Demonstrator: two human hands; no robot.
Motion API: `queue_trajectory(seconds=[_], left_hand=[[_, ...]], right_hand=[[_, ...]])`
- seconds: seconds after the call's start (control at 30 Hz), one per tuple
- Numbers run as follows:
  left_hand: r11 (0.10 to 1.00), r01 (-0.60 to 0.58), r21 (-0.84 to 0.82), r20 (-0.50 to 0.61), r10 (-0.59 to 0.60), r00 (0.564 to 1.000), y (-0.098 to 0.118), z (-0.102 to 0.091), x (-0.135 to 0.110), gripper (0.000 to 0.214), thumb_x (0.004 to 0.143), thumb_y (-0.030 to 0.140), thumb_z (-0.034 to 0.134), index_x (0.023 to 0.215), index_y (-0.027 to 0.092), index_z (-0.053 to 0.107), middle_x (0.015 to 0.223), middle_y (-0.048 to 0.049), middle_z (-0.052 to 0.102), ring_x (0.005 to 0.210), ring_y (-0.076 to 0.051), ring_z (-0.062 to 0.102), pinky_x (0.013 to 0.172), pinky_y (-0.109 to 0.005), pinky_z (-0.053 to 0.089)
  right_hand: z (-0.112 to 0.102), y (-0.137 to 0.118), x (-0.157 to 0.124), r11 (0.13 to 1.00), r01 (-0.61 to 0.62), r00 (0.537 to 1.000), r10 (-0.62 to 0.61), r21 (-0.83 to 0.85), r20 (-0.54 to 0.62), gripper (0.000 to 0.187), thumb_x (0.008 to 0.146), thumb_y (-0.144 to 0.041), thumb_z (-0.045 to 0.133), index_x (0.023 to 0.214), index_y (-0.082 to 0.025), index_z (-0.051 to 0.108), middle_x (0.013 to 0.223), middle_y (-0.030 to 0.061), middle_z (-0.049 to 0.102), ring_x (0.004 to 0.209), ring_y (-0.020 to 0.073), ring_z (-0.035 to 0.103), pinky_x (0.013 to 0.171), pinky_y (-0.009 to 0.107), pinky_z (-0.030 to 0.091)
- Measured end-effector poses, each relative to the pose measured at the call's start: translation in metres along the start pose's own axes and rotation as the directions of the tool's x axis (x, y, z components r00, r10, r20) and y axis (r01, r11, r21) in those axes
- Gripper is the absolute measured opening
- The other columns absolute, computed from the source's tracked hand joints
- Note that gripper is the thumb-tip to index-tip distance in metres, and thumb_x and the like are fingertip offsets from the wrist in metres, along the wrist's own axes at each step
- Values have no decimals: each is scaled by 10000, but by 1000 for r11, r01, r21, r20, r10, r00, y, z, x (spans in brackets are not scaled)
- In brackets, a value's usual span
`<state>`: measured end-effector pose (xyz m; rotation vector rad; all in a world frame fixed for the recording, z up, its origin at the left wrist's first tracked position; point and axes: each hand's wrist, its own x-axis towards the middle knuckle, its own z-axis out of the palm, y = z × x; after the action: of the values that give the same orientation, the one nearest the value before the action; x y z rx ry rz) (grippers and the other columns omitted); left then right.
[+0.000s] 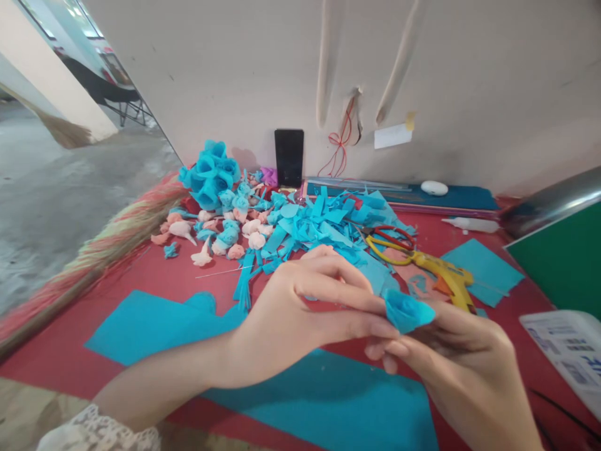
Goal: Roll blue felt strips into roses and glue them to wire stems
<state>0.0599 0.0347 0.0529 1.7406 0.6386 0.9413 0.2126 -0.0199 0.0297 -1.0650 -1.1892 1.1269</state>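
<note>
A small blue paper flower (pixel 407 311) is pinched between both hands above the right side of the table. My left hand (pixel 323 300) holds its left edge between thumb and fingers. My right hand (pixel 462 357) grips it from the right and below, with the thumb near the flower's base. Under the hands lies a large blue paper sheet (pixel 328 401). Behind them spreads a heap of cut blue paper strips (pixel 319 219). Left of that heap sit several pink and blue paper flowers (pixel 228 235), with a cluster of larger blue paper flowers (pixel 211 175) behind.
Scissors with red and yellow handles (pixel 387 241) lie beside a yellow glue gun (pixel 446 275) and a blue square (pixel 483 270). A phone (pixel 288 156) leans on the wall. A white mouse-shaped object (pixel 434 188), small bottle (pixel 472 224) and plastic packet (pixel 566 351) are at right.
</note>
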Motion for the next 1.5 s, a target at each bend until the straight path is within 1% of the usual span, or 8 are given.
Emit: queue_trajectory(seconds=[0.2,0.37,0.57,0.77,0.87,1.0,1.2,1.5], left_hand=[[996,-47,-71,-58,43,997,-6,5,-1,75,658,84,717,627,151,712,673,6,633,694,-115,544,766,-287,402],[996,-45,-77,-65,40,997,-7,8,-2,119,667,87,712,588,174,697,648,13,621,690,-123,533,756,-298,410],[992,-72,-103,-73,65,995,-10,7,-4,121,664,87,720,590,167,667,636,31,597,705,-112,528,786,-293,381],[988,-147,-41,-70,144,987,-12,6,-5,106,663,115,725,592,144,652,637,18,604,681,-119,523,741,-306,378],[981,-195,-20,-98,192,976,-13,7,-3,100,653,155,735,598,132,655,626,4,600,666,-124,519,714,-310,378],[978,-209,-28,-117,204,972,-14,9,-2,81,641,158,744,639,114,677,645,-19,598,693,-140,525,712,-317,390],[977,-210,-44,-113,204,973,-16,9,-4,112,692,194,710,594,147,684,625,-7,599,669,-133,511,713,-324,394],[960,-278,-31,-144,271,952,-22,10,-2,187,716,293,688,573,175,673,633,-6,604,669,-141,501,699,-340,397]], right_hand=[[2,1,-2,998,-28,999,30,59,-20,52,691,-252,740,709,-282,702,569,-25,649,427,78,587,440,50,476],[2,1,-3,998,-38,999,37,42,22,75,685,-238,744,712,-296,704,581,-31,653,438,92,597,438,72,490],[3,3,-3,999,46,999,-45,10,-27,58,691,-244,747,693,-280,702,539,-53,631,430,73,586,451,41,480],[-1,2,1,993,110,992,-108,-34,64,92,683,-220,751,681,-300,704,539,-62,632,403,94,585,416,65,491],[-1,1,1,994,109,991,-106,-31,81,78,717,-249,728,696,-320,705,552,-66,638,403,94,587,421,67,493],[-1,0,1,996,88,992,-87,-14,89,131,727,-200,711,745,-330,706,565,-70,643,408,95,592,423,64,491],[-1,0,0,998,67,993,-67,8,95,154,731,-175,699,761,-326,709,587,-55,652,415,89,592,434,63,491],[2,1,-1,998,57,993,-57,3,107,166,727,-155,702,762,-317,707,600,-64,654,429,79,594,450,54,492]])
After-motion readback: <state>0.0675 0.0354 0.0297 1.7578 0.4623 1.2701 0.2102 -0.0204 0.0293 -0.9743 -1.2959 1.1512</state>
